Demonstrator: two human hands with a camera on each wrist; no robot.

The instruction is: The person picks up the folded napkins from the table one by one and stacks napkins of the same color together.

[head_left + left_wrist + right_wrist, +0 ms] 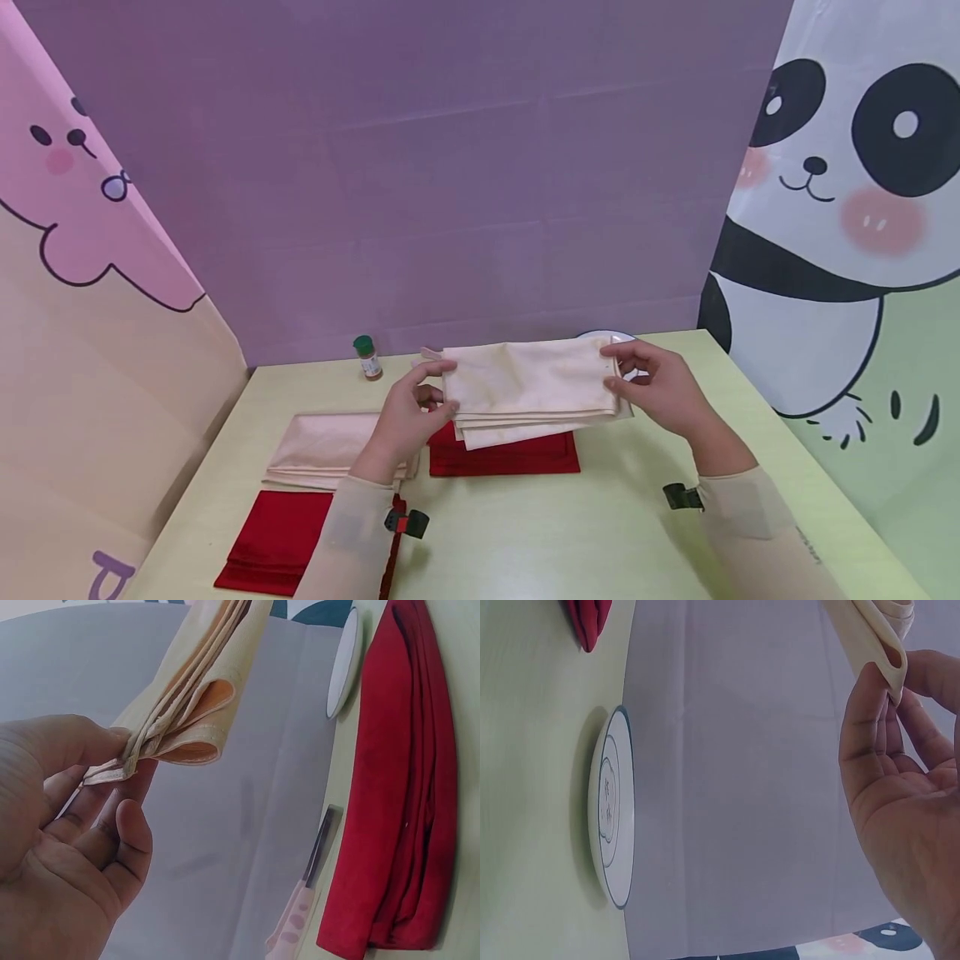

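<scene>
Between my two hands hangs a folded cream cloth (532, 379), held up above the table with its layers stacked and its lower edges loose. My left hand (408, 408) pinches its left end between thumb and fingers; in the left wrist view the cream cloth (191, 712) shows several looped folds. At the other end, my right hand (660, 387) pinches a corner of the cloth (881, 652) between thumb and fingertips. Behind and below it lies a folded red cloth (502, 458), its back part hidden by the cream one in the head view.
On the left lie another folded cream cloth (322, 446) and a red cloth (277, 533), partly covered by my left arm. A green-capped jar (367, 358) stands at the back. A white plate (615, 806) and a knife with a pink spotted handle (296, 915) are also on the table.
</scene>
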